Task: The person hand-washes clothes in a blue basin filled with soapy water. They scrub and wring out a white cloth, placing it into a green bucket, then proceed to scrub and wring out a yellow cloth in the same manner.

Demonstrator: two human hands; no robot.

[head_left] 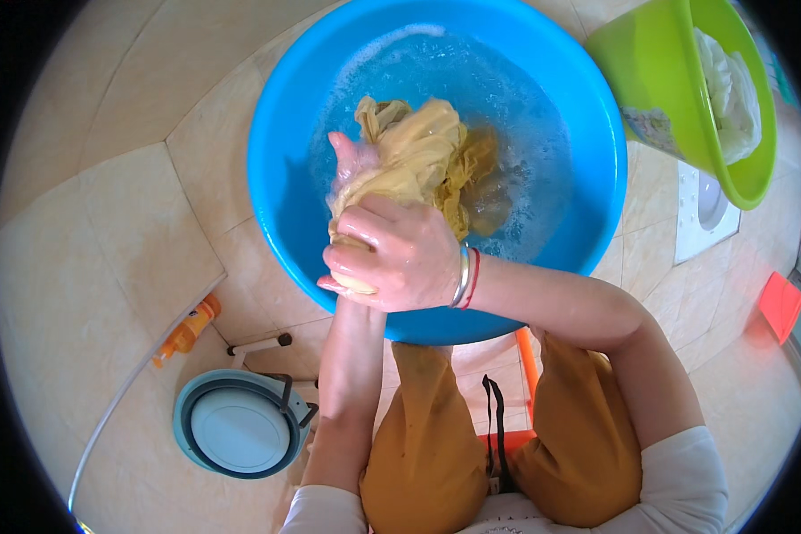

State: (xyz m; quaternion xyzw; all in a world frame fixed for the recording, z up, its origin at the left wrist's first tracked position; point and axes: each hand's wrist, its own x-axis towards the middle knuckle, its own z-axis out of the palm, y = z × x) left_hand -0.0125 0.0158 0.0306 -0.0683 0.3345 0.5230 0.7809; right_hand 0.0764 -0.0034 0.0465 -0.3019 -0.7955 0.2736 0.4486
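Observation:
A wet pale-yellow cloth [409, 160] is bunched over my left hand [351, 162], above the water in a large blue basin [271, 160]. The thumb side of that hand pokes out at the cloth's left edge, wet and soapy; its other fingers are hidden under the fabric. My right hand [400, 254] crosses over near my left wrist, its fingers curled round a pale-yellow bar of soap [356, 282] and pressed against the cloth. Part of the cloth [481, 173] hangs into the sudsy water to the right.
A tilted lime-green bin [636, 67] with a white plastic bag stands right of the basin, near a white floor fixture [690, 222]. At lower left are a folding grey-blue basin [240, 432], an orange bottle [187, 331] and a thin hose [120, 405]. A red dustpan-like piece [780, 305] is far right.

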